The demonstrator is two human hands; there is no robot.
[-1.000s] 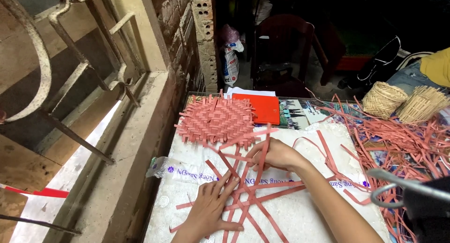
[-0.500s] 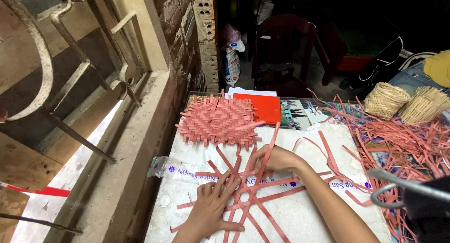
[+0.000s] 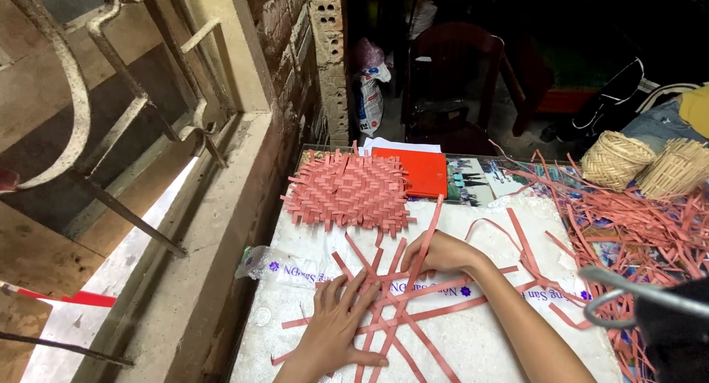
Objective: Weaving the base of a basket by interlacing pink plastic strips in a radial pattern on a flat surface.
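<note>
Pressing flat on the crossed pink strips, the left hand lies palm down at about 7 o'clock on the desk, fingers spread and released, seemingly to keep the lattice from sliding on the white plastic sheet. At 12 o'clock from it rests a finished woven pink mat, long axis running 9 to 3. The strips fan out from a crossing near the desk's middle; the one being worked runs from roughly 7 up toward 1 o'clock. The right hand is curled over that strip, fingers grasping it near the crossing, likely steadying it. Farther at 3 o'clock lie a heap of loose pink strips and two small woven baskets.
</note>
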